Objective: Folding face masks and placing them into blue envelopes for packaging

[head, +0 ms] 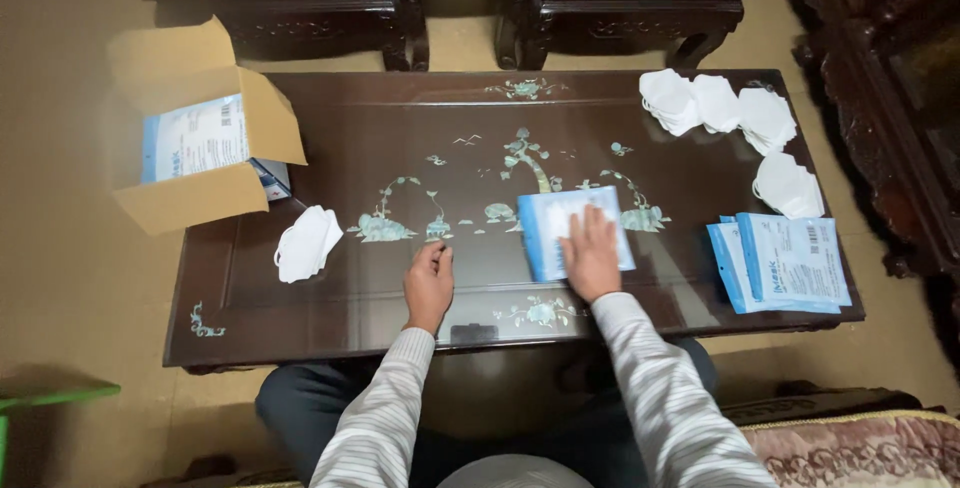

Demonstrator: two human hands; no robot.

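- Soft, dim indoor light from above.
- Faint glare on the glossy dark table (330, 278).
- White masks (718, 108) at the far right corner slightly overexposed.
- Picture edges bend a little.

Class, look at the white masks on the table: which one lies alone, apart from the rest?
The single white mask at the table's left end, beside the open cardboard box. The other masks sit piled at the far right corner.

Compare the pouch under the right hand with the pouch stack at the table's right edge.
The pouch under the right hand lies single, near the table's middle, partly covered; the pouch stack holds several overlapping, untouched, at the right edge. Both are flat blue-and-white packets.
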